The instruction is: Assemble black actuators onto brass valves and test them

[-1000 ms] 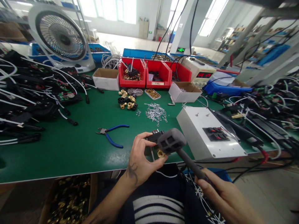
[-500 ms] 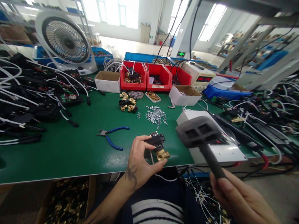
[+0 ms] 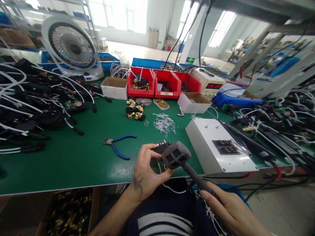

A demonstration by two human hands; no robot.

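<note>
My left hand (image 3: pixel 149 167) grips a valve assembly (image 3: pixel 161 148) with a black housing and a brass body, near the table's front edge. Most of that assembly is hidden behind the head of a dark grey mallet (image 3: pixel 176 155). My right hand (image 3: pixel 221 203) is closed around the mallet's handle. The mallet head is at the assembly's right side; whether they touch, I cannot tell. A white cable (image 3: pixel 159 165) hangs down by my left palm. Blue-handled cutting pliers (image 3: pixel 115 144) lie with jaws apart to the left. Behind the hands is a heap of wire clips (image 3: pixel 164 124).
Brass fittings (image 3: pixel 135 109) and a small tray of brass parts (image 3: pixel 161 104) lie farther back. Red bins (image 3: pixel 141 93) stand behind them. A grey-white box with switches (image 3: pixel 209 137) is at right. Cabled black units (image 3: pixel 31 98) crowd the left, beside a fan (image 3: pixel 73 49).
The mallet has swung down and left, from above the grey-white box to the valve assembly, now covering much of it. My left hand has stayed nearly in place with its hold.
</note>
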